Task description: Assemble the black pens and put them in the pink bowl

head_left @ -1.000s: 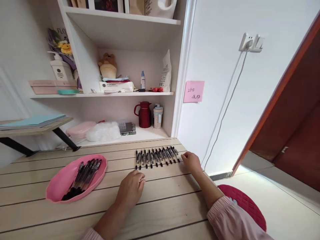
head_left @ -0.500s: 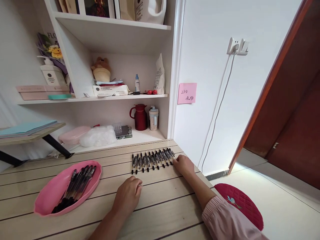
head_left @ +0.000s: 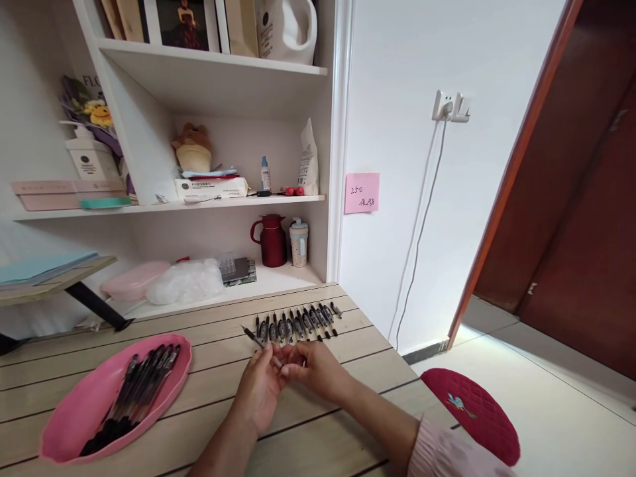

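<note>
A pen [head_left: 252, 336] slants up and left out of my hands, its thin tip in the air near the row's left end. My left hand [head_left: 261, 384] is closed around its barrel. At the pen's lower end, my right hand [head_left: 318, 371] is pinched with thumb and fingers; what else it may hold is hidden. Just beyond both hands lies a row of black pens [head_left: 297, 324], side by side on the wooden table [head_left: 308, 430], with small black pieces [head_left: 326, 335] at their near ends. My fingers cover part of the row's near edge.
A pink scalloped tray [head_left: 54, 424] at the left holds several black pens [head_left: 134, 391]. Behind the table is a white shelf unit [head_left: 173, 211] with a red jug [head_left: 273, 242] and a cup [head_left: 299, 244]. A red stool [head_left: 477, 411] stands beyond the table's right edge.
My right hand has left the row's right end and come left to my left hand. A pen is now held between them. The view has shifted slightly.
</note>
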Demonstrator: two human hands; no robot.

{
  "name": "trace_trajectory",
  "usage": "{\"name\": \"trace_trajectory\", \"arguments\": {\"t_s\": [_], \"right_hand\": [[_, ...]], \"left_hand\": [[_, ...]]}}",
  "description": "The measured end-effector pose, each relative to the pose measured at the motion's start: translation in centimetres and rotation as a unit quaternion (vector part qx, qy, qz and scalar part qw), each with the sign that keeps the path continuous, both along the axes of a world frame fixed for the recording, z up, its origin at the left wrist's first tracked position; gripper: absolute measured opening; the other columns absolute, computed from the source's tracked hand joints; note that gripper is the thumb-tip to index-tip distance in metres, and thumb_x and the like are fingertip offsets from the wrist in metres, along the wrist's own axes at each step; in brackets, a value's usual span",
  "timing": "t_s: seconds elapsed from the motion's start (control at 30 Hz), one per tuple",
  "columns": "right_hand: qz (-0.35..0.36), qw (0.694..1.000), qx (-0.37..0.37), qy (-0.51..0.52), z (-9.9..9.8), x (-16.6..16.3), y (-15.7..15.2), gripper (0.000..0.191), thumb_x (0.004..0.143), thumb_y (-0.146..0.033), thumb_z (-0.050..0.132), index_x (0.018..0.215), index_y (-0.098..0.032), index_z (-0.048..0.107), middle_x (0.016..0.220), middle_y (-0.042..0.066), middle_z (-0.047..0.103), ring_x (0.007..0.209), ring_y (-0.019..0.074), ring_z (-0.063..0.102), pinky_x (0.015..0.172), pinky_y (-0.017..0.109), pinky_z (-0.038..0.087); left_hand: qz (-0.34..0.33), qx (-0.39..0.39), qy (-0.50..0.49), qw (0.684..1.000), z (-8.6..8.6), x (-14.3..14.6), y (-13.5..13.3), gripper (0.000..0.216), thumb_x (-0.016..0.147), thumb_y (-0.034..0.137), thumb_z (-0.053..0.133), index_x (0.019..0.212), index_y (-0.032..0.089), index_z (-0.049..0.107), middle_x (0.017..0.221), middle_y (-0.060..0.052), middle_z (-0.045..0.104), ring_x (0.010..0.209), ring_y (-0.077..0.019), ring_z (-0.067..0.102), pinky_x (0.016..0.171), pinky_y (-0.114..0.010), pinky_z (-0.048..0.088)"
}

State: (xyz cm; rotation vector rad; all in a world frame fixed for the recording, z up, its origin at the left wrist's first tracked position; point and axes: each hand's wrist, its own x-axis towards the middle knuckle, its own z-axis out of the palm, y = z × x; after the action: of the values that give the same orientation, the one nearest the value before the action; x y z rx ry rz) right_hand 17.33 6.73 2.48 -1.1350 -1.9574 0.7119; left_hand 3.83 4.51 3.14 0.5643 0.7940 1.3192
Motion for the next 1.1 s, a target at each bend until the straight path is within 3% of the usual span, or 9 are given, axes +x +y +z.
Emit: {"name": "trace_trajectory", "arguments": {"t_s": [0.07,0.13,0.17,0.33,0.5,0.7,0.9,1.0,1.1], "right_hand": [[-0.079,0.996,-0.01,-0.036,0.5,2.1,1.8,0.016,0.074,-0.032,0.053,0.069,-0.018,0.06,0.066,0.001,0.063,0.059,0.0128,0.054,0.052,0.021,0.034],[-0.267,0.96,-0.031,-0.076,0.8,5.0,4.1,0.016,0.077,-0.03,0.05,0.071,-0.018,0.059,0.071,0.003,0.064,0.066,0.014,0.056,0.057,0.022,0.035],[-0.311,0.946,-0.038,-0.085,0.7,6.3,5.3,0.014,0.077,-0.027,0.048,0.076,-0.017,0.059,0.077,0.005,0.065,0.071,0.0157,0.056,0.059,0.023,0.036],[-0.371,0.918,-0.067,-0.122,-1.1,9.4,8.7,0.019,0.07,-0.02,0.055,0.088,-0.015,0.054,0.085,0.011,0.064,0.08,0.021,0.057,0.062,0.026,0.035],[-0.373,0.915,-0.07,-0.137,-2.4,8.4,9.6,0.024,0.067,-0.018,0.057,0.091,-0.015,0.052,0.092,0.014,0.062,0.087,0.025,0.056,0.066,0.028,0.035],[-0.367,0.921,-0.081,-0.101,-2.0,8.8,8.9,0.024,0.066,-0.009,0.051,0.089,-0.014,0.054,0.089,0.015,0.062,0.088,0.0258,0.056,0.067,0.03,0.035],[-0.311,0.945,-0.102,-0.012,-0.5,8.2,5.9,0.018,0.07,-0.016,0.048,0.084,-0.016,0.06,0.076,0.008,0.063,0.073,0.0199,0.058,0.06,0.028,0.038],[-0.197,0.957,-0.138,0.163,0.8,6.0,3.9,0.016,0.072,-0.025,0.051,0.083,-0.018,0.061,0.065,0.002,0.058,0.058,0.0133,0.053,0.05,0.025,0.035],[-0.069,0.908,-0.166,0.378,1.9,3.8,2.2,0.018,0.064,-0.028,0.064,0.079,-0.018,0.06,0.062,-0.002,0.053,0.05,0.0085,0.046,0.045,0.022,0.029]], "left_hand": [[0.004,-0.01,0.0,1.0,-0.4,-0.5,-0.1,0.01,0.077,0.024,0.057,0.076,0.017,0.049,0.068,-0.002,0.061,0.067,-0.0155,0.062,0.063,-0.03,0.05],[0.0,-0.005,0.021,1.0,-0.8,-0.9,-0.1,0.014,0.075,0.027,0.059,0.074,0.017,0.049,0.056,0.003,0.053,0.054,-0.0125,0.058,0.052,-0.025,0.047],[-0.001,0.004,0.036,0.999,-1.1,-0.9,-0.2,0.016,0.074,0.029,0.059,0.075,0.017,0.049,0.053,0.005,0.05,0.047,-0.01,0.053,0.046,-0.021,0.043],[-0.006,0.037,0.12,0.992,-2.3,-0.5,-0.3,0.029,0.071,0.044,0.059,0.074,0.017,0.05,0.049,0.007,0.045,0.034,-0.0045,0.038,0.034,-0.016,0.027],[-0.017,0.041,0.159,0.986,-3.0,-0.4,-0.2,0.033,0.071,0.049,0.057,0.074,0.017,0.048,0.048,0.007,0.046,0.035,-0.0051,0.038,0.035,-0.016,0.027],[-0.031,0.057,0.206,0.976,-2.8,-0.4,-0.3,0.035,0.074,0.052,0.05,0.077,0.018,0.047,0.048,0.007,0.044,0.035,-0.0051,0.036,0.035,-0.016,0.025],[-0.1,0.123,0.338,0.928,-3.0,0.0,-0.5,0.033,0.079,0.049,0.042,0.075,0.017,0.048,0.043,0.009,0.035,0.036,-0.0047,0.025,0.037,-0.017,0.018],[-0.12,0.158,0.379,0.904,-3.3,0.2,-0.5,0.031,0.08,0.046,0.041,0.075,0.016,0.048,0.042,0.009,0.033,0.039,-0.006,0.026,0.04,-0.018,0.021],[-0.128,0.166,0.4,0.892,-3.3,0.3,-0.6,0.03,0.082,0.044,0.038,0.073,0.017,0.047,0.041,0.01,0.03,0.04,-0.0069,0.025,0.041,-0.02,0.02]]}}
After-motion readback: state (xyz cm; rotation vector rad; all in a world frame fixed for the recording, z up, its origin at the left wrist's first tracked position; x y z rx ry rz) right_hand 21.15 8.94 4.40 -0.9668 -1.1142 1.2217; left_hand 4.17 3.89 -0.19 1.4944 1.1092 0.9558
